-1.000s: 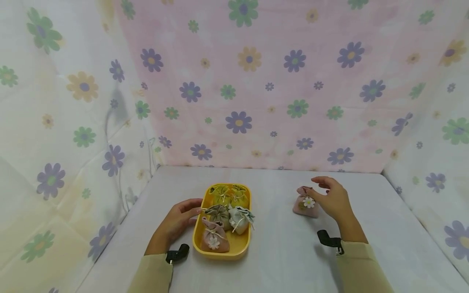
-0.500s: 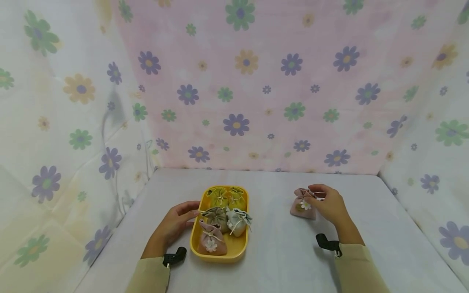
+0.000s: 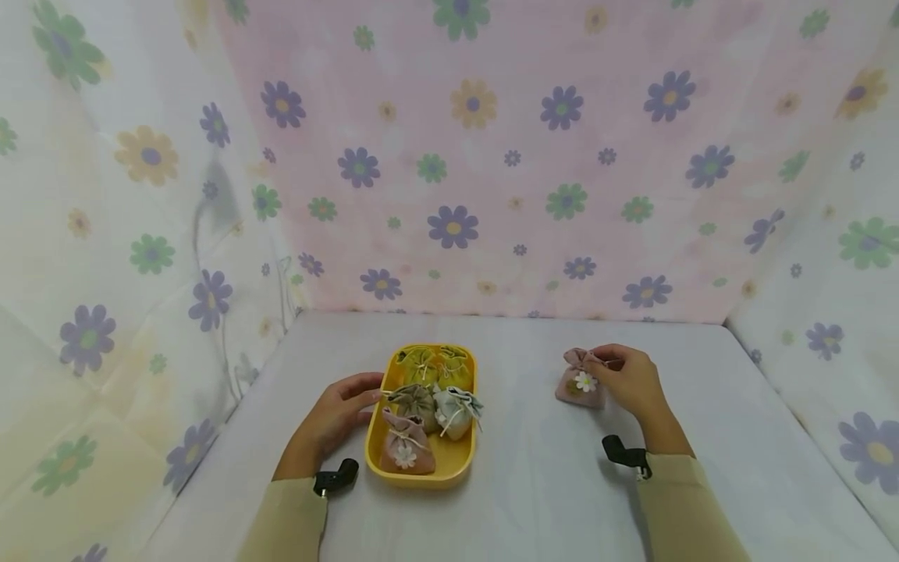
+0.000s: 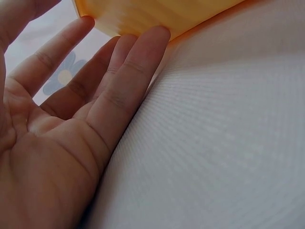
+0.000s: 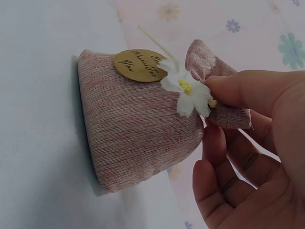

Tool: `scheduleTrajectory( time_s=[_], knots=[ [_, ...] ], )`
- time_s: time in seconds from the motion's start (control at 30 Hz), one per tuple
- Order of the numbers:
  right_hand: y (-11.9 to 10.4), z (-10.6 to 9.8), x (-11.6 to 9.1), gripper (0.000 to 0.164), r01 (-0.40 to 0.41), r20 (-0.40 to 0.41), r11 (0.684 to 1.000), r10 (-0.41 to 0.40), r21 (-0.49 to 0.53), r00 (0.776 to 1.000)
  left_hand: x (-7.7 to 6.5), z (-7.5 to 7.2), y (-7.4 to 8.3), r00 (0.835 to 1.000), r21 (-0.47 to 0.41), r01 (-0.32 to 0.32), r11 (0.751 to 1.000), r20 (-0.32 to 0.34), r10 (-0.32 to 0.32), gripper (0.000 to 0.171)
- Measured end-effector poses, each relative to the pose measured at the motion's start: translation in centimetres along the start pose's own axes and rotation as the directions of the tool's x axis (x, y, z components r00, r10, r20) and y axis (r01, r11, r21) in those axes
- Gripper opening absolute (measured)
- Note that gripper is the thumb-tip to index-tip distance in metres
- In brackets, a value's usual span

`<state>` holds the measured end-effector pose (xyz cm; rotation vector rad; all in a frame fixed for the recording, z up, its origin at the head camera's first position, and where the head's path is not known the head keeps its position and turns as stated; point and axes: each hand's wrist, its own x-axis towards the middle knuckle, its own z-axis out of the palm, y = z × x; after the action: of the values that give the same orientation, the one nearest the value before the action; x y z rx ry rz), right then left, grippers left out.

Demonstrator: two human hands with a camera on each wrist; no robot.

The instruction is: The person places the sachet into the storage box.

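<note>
My right hand [image 3: 632, 382] pinches the gathered neck of a pink drawstring pouch [image 3: 579, 390] between thumb and fingers. In the right wrist view, this pouch [image 5: 138, 119] carries a white cloth flower and a round tan tag with writing, and its base meets the white table. To the left, my left hand [image 3: 337, 414] lies beside a yellow tray [image 3: 456, 462]. In the left wrist view, the nearly straight fingers [image 4: 128, 81] reach the wall of the tray [image 4: 157, 14], fingertips touching it or very close.
Inside the tray are two yellow-green pouches [image 3: 420, 368], an olive-brown pouch [image 3: 414, 404], a pale grey pouch [image 3: 455, 414] and another pink pouch [image 3: 409, 453] with a white flower. Flower-print cloth [image 3: 520, 195] walls in the white table [image 3: 534, 468] at the back and sides.
My right fingers, spread around the pink pouch's top a second ago, have closed on its neck. The left hand keeps its place by the tray. The head view has shifted slightly.
</note>
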<state>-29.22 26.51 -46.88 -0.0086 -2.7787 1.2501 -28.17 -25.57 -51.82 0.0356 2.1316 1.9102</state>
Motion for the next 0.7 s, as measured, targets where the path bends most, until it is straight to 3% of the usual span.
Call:
scheduleTrajectory(
  time_s=[0.2, 0.43, 0.7],
  knots=[
    [-0.5, -0.2, 0.2, 0.044, 0.011, -0.009, 1.0, -0.011, 0.014, 1.0, 0.1, -0.3, 0.5, 0.999, 0.013, 0.0, 1.0, 0.035, -0.001, 0.056],
    [-0.6, -0.2, -0.2, 0.039, -0.002, 0.003, 0.999, 0.002, 0.038, 1.0, -0.4, -0.1, 1.0, 0.993, 0.067, 0.065, 0.996, 0.093, -0.071, 0.067],
    [-0.9, -0.3, -0.4, 0.036, 0.016, -0.023, 0.999, -0.015, 0.04, 1.0, -0.2, 1.1, 1.7, 0.996, 0.072, 0.026, 0.997, 0.08, -0.032, 0.064]
  ],
)
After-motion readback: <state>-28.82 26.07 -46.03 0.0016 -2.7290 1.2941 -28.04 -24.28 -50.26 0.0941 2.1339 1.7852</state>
